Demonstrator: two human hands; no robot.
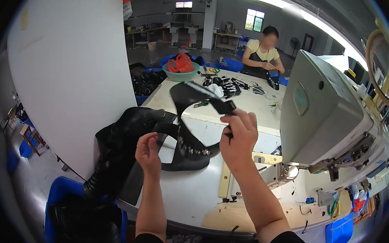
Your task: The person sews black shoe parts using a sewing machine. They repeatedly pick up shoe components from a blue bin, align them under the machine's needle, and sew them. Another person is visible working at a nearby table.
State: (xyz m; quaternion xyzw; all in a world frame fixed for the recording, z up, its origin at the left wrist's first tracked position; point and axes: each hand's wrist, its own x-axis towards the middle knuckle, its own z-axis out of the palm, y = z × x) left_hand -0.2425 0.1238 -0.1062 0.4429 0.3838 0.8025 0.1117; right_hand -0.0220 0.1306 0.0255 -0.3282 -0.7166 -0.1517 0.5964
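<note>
Two hands held one curved black leather piece above the pale tabletop. The left hand pinched its lower edge with fingers pressed together; the right hand gripped its upper strap, fingers curled shut. A grey sewing machine stood just beside them; black pieces lay heaped at left.

Garment workshop: industrial sewing machine, worktables, seated co-worker.

head-worn fisheye, looking down, close
</note>
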